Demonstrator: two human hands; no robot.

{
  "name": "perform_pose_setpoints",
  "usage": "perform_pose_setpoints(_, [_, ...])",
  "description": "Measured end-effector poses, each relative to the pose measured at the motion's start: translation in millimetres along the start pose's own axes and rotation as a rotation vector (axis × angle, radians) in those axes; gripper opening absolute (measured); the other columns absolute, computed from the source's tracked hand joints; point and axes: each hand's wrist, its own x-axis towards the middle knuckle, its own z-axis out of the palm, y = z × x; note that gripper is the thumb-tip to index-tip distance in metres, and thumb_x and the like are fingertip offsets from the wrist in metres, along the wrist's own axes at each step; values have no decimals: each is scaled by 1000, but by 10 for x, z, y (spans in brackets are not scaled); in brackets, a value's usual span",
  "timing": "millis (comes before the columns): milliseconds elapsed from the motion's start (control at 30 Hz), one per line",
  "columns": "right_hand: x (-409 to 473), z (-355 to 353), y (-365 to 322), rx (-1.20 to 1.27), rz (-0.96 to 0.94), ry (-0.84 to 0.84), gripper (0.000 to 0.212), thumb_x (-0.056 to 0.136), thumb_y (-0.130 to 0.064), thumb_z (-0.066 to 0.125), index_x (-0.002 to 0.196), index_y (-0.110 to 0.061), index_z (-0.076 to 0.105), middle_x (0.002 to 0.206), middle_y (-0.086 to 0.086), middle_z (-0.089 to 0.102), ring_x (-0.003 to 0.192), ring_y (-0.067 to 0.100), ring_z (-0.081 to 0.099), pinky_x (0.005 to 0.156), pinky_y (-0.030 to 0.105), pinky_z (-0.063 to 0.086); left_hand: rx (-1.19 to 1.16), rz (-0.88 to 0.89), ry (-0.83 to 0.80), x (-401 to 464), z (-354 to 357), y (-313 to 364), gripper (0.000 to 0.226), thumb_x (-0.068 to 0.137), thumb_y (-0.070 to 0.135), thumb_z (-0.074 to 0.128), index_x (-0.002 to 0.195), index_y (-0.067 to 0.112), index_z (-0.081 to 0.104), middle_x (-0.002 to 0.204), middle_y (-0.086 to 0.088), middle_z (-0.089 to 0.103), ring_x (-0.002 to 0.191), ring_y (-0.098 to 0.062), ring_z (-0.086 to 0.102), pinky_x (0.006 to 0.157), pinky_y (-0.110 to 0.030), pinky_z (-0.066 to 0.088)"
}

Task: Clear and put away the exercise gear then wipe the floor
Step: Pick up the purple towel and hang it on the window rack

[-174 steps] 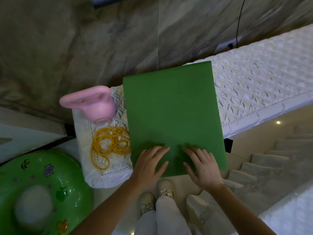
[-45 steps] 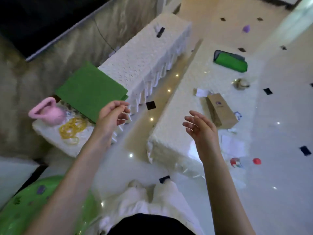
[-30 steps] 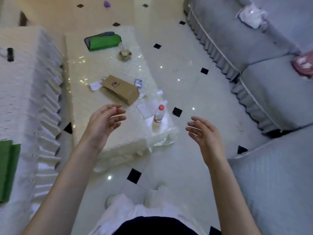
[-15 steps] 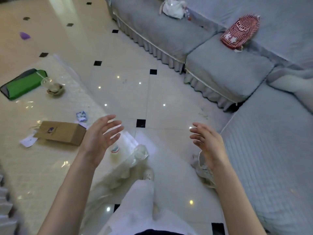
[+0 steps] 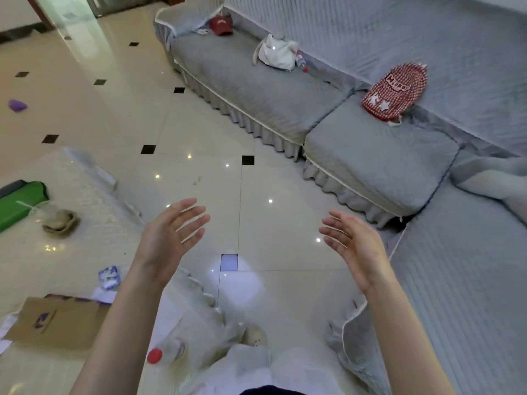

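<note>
My left hand (image 5: 171, 235) and my right hand (image 5: 353, 246) are raised in front of me over the glossy tiled floor (image 5: 199, 132), palms facing each other, fingers straight and spread, holding nothing. A green item (image 5: 20, 201) lies at the left edge on the low glass-topped table (image 5: 85, 195). The folded green mat, the pink kettlebell and the yellow rope are out of view.
A grey L-shaped sofa (image 5: 370, 161) fills the right side, with a red checked backpack (image 5: 396, 91), a white bag (image 5: 278, 54) and a red cap (image 5: 221, 25) on it. The table also holds a brown paper bag (image 5: 57, 323), a plastic bottle (image 5: 168, 352) and a cup (image 5: 58, 219). A purple object (image 5: 17, 105) lies on the floor.
I have turned right, away from the cabinet where I left the green mat. The view swung from the table to the sofa. Both hands stay raised and empty.
</note>
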Motion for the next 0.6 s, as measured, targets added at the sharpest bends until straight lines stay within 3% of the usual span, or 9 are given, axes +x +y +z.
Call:
perform_pose_setpoints(267, [1109,446,-410,-134,-30,-57,19,95,-11,47,95,-15,65,79,0,69,71,12,67,70,23,51,-84,-9,77,944,112,401,26,95,22,39,103,16,63,102,-2,65,84,-9,70,84,-27,44])
perform_pose_setpoints(600, [3033,1400,-1066,-292,3,-307,18,95,-9,46,94,-14,64,82,2,67,68,10,64,68,21,49,-164,77,229,2470,773,847,23,95,23,43,105,15,63,100,-1,66,93,-14,66,80,-27,46])
